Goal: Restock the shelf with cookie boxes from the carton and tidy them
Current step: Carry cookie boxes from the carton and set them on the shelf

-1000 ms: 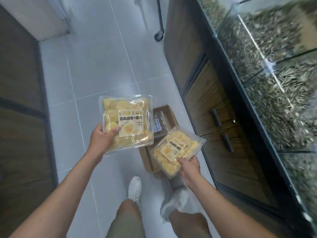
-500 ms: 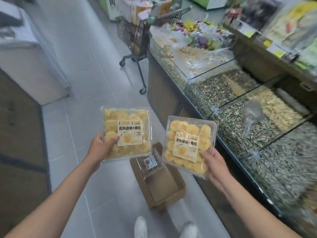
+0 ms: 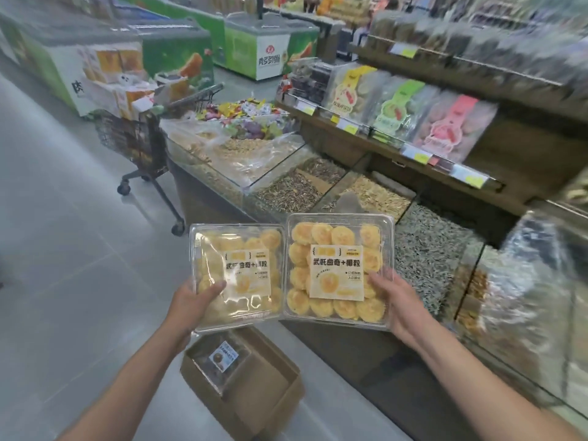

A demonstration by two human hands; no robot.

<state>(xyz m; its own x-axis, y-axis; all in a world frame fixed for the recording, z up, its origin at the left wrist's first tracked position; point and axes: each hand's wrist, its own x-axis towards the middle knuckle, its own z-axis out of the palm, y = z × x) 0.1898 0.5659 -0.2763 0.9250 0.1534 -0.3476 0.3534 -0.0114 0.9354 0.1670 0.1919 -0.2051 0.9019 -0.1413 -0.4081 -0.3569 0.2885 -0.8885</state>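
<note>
I hold two clear plastic boxes of yellow cookies side by side in front of me. My left hand [image 3: 191,300] grips the left cookie box [image 3: 237,276] at its lower left corner, thumb on the lid. My right hand [image 3: 397,303] grips the right cookie box [image 3: 339,270] at its lower right edge. Below them the brown carton [image 3: 254,386] stands open on the floor, with one clear box with a darker label [image 3: 222,358] inside. The wooden shelf [image 3: 397,144] with packaged cookies rises at the upper right.
Glass-topped bulk bins [image 3: 302,186] of seeds and nuts run along the right, between me and the shelf. A loaded shopping cart [image 3: 136,135] stands at the bins' far end. Green freezer chests [image 3: 254,43] line the back. Grey tiled floor [image 3: 63,233] stretches to the left.
My view has swung up from the floor and carton to the bins and shelf. Both hands have lifted the boxes, and the right box has come level beside the left one.
</note>
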